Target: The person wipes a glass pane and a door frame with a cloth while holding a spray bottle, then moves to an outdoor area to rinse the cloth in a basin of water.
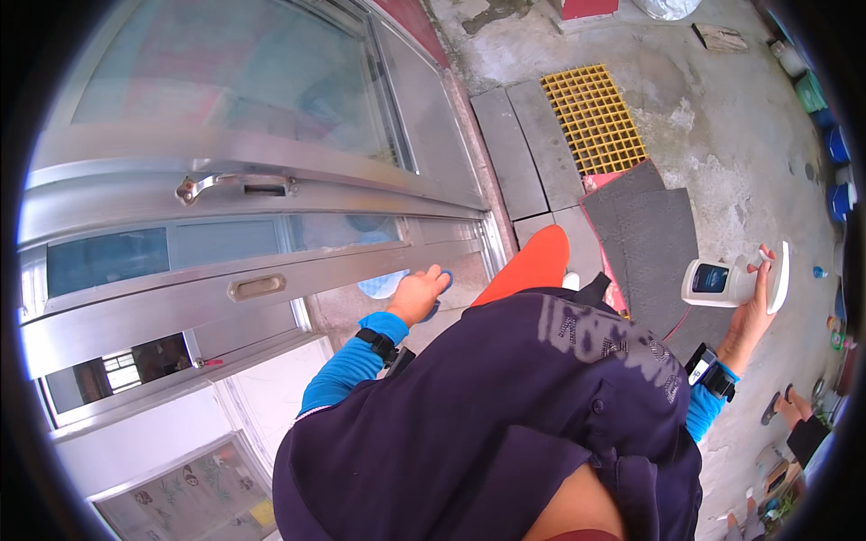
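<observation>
My right hand [751, 314] is out to the right, its fingers wrapped around the neck of a white bottle-shaped sprayer [734, 287] with a dark blue label bearing writing. The sprayer's long curved head lies beyond my fingers. My left hand [421, 292], fingers curled, hangs beside an aluminium sliding door panel [325, 274] with a recessed pull [257, 287]. Blue material [444, 280] shows against its fingertips; I cannot tell whether it is held or lies behind. Another door panel [162, 196] has a metal lever handle [233, 182].
Past the threshold are grey slabs [517, 145], a yellow grating [595, 122] and dark grey mats [649, 243] on the concrete floor [731, 142]. A piece of wood [720, 38] lies farther off. Blue buckets [839, 203] line the right edge. Another person's legs [798, 409] appear at lower right.
</observation>
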